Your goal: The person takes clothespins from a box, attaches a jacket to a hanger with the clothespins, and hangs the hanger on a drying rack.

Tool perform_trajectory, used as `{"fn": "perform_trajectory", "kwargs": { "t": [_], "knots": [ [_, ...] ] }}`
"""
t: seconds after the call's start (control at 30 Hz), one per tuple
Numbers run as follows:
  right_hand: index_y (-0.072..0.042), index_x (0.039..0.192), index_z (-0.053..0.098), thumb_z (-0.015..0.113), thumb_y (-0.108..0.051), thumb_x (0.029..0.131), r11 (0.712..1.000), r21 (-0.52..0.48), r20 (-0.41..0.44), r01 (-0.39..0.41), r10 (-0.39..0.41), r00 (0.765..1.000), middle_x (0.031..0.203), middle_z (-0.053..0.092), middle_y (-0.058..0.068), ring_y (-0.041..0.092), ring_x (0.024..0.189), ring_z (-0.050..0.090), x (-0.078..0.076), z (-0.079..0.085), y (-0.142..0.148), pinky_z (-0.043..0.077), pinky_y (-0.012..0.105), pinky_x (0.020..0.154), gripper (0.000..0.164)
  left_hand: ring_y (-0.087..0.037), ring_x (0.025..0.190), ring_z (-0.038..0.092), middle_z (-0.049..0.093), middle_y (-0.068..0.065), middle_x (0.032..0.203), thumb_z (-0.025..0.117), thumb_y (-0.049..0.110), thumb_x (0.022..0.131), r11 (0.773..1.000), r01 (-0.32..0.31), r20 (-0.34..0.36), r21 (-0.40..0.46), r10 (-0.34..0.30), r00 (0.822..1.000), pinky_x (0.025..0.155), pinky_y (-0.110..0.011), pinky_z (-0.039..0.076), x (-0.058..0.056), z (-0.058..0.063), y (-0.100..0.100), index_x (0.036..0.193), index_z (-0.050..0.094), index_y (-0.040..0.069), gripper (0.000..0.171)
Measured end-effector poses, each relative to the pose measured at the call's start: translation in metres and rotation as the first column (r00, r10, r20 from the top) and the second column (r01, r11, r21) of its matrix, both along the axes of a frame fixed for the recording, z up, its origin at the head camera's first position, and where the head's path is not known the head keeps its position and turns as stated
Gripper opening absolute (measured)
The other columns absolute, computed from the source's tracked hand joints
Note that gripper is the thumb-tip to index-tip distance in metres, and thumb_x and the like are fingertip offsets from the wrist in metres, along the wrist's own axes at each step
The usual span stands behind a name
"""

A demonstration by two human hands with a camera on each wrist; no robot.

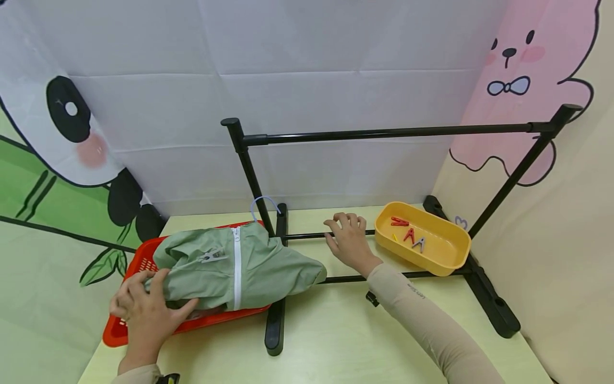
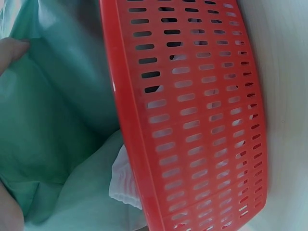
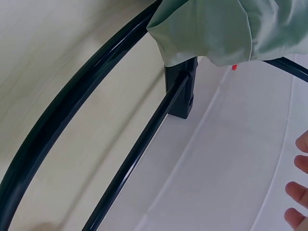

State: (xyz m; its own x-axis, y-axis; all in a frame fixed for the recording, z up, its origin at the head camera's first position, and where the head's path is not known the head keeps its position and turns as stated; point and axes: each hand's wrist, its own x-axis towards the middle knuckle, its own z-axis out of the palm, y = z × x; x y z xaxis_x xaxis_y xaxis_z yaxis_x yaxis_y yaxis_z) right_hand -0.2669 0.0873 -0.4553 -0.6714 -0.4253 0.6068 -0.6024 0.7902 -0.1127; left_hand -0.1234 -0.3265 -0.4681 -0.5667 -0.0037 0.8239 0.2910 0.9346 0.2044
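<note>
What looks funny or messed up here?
Nothing looks spilled or broken. One odd thing: the green jacket has a hanger hook poking out at its top, yet it lies over the red basket, one sleeve sticking out past it, instead of hanging from the black rack.

Left hand (image 1: 146,306) + right hand (image 1: 352,242) = 2. Jacket (image 1: 261,266) x1, hanger hook (image 1: 262,198) x1. Basket (image 1: 116,332) x1, left. Tray (image 1: 447,255) x1, right; inside: red clips (image 1: 409,234) x2, grey clip (image 1: 419,244) x1, yellow bit (image 1: 395,237) x1. Rack (image 1: 408,133) x1: top bar (image 1: 336,136) x1, low bars (image 1: 307,236) x2, uprights (image 1: 251,173) x2, feet (image 1: 275,330) x2. Cartoon figures (image 1: 508,114) x2: one left, one right.
</note>
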Motion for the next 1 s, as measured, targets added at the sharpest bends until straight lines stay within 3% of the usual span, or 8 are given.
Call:
{"fn": "perform_trajectory", "kwargs": {
  "t": [0.57, 0.8, 1.0],
  "knots": [
    [-0.01, 0.12, 0.064, 0.069, -0.019, 0.093, 0.998, 0.028, 0.005, 0.054, -0.054, 0.999, 0.118, 0.055, 0.013, 0.036, 0.109, 0.046, -0.002, -0.003, 0.012, 0.033, 0.056, 0.089, 0.028, -0.054, 0.114, 0.025, 0.036, -0.029, 0.119, 0.046, 0.081, 0.08, 1.0, 0.005, 0.019, 0.007, -0.005, 1.0, 0.084, -0.07, 0.007, 0.002, 0.0, 0.001, 0.115, 0.05, 0.001, 0.087],
    [-0.009, 0.12, 0.064, 0.067, -0.02, 0.094, 0.997, 0.043, 0.01, 0.07, -0.07, 0.997, 0.117, 0.055, 0.014, 0.037, 0.11, 0.046, -0.002, -0.004, 0.018, 0.034, 0.056, 0.09, 0.028, -0.056, 0.116, 0.023, 0.034, -0.03, 0.122, 0.042, 0.084, 0.08, 1.0, -0.023, 0.115, 0.002, 0.023, 0.993, 0.086, -0.07, 0.007, 0.006, 0.002, 0.0, 0.118, 0.048, 0.001, 0.091],
    [-0.009, 0.121, 0.064, 0.064, -0.021, 0.096, 0.994, 0.052, 0.023, 0.096, -0.097, 0.995, 0.118, 0.054, 0.015, 0.037, 0.11, 0.046, -0.003, -0.006, 0.025, 0.034, 0.056, 0.091, 0.028, -0.056, 0.116, 0.024, 0.034, -0.03, 0.121, 0.045, 0.082, 0.081, 1.0, -0.014, 0.094, -0.005, 0.014, 0.995, 0.084, -0.07, 0.007, 0.005, 0.002, 0.0, 0.118, 0.048, 0.0, 0.09]
  ]
}}
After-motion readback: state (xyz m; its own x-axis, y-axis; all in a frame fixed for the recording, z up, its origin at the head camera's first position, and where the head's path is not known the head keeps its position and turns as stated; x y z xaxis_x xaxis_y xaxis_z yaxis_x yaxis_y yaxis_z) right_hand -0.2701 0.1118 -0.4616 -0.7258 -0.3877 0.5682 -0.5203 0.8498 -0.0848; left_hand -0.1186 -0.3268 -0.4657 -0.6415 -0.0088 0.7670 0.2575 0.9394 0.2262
